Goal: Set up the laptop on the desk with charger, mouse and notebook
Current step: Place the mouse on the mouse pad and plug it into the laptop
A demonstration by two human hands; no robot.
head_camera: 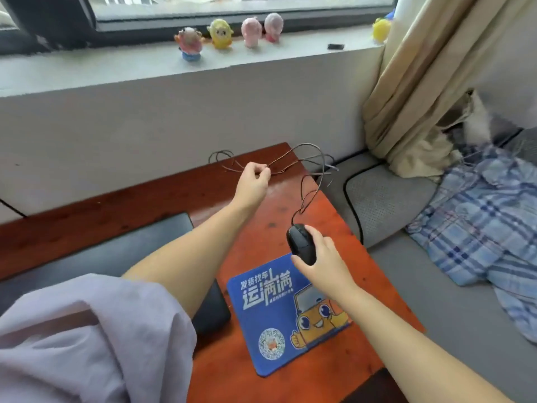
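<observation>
A black wired mouse [299, 238] sits at the far edge of a blue mouse pad [270, 315] printed with a yellow cartoon car, on the red-brown wooden desk [255, 205]. My right hand [322, 263] grips the mouse from its right side. My left hand [254, 178] reaches across the desk and pinches the mouse's thin cable [308, 170], which loops in the air near the desk's far right corner. A closed dark laptop [122, 248] lies on the desk to the left, partly hidden under my left arm and lilac sleeve.
A white wall and window sill rise behind the desk, with several small toy figures [229, 34] on the sill. To the right lie a grey cushion [386, 199], a beige curtain [430, 82] and a blue checked cloth [488, 222].
</observation>
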